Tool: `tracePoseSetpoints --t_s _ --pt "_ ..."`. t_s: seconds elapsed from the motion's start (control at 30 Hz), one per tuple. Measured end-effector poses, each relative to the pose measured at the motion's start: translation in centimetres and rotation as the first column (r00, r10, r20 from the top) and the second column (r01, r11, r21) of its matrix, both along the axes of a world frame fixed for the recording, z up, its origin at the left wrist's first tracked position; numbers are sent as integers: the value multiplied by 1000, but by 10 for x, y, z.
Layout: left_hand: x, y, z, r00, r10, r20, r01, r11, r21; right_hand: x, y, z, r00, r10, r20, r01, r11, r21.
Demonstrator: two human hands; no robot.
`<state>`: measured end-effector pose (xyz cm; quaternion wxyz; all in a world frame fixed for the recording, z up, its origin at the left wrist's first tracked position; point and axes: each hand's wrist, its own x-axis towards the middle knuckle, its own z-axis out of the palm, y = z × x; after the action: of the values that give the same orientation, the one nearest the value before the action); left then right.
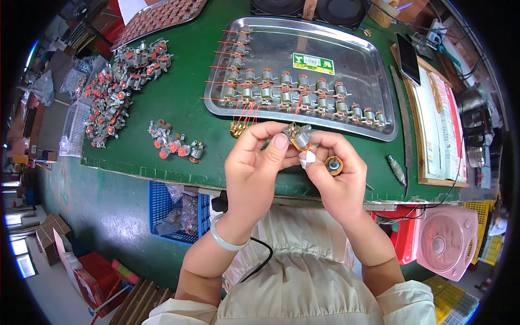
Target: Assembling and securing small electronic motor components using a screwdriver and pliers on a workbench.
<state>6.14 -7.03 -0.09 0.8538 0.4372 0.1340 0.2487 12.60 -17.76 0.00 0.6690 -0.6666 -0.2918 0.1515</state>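
Note:
Just off the near edge of a metal tray (346, 38), my left hand (254, 160) pinches a small silver cylindrical part (300, 138) with a metal bracket and a copper-coloured end. My right hand (338, 173) grips the same part from the other side, its thumb wrapped in white tape. Tucked in the right palm is an orange-handled tool (334, 165), seen end on; its tip is hidden. Along the tray's left and near sides stand rows of similar parts (286, 96), several with thin red wires. Small brass-coloured pieces on red wires (237, 128) lie beside my left fingers.
A big heap of similar parts with red ends (111, 92) and a small cluster (172, 145) lie left on the green table (189, 70). At right are a phone (407, 58), a clipboard (433, 124) and a pen-like tool (396, 170). A pink fan (447, 241) stands below.

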Motion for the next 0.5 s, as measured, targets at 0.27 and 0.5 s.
tracePoseSetpoints --t_s 0.27,0.5 --pt "-1 -5 -4 981 187 43 -188 896 402 -3 4 3 991 50 -123 -42 997 69" --pt "-1 -1 -5 981 183 58 -188 854 486 6 -2 11 882 172 -439 -151 985 84"
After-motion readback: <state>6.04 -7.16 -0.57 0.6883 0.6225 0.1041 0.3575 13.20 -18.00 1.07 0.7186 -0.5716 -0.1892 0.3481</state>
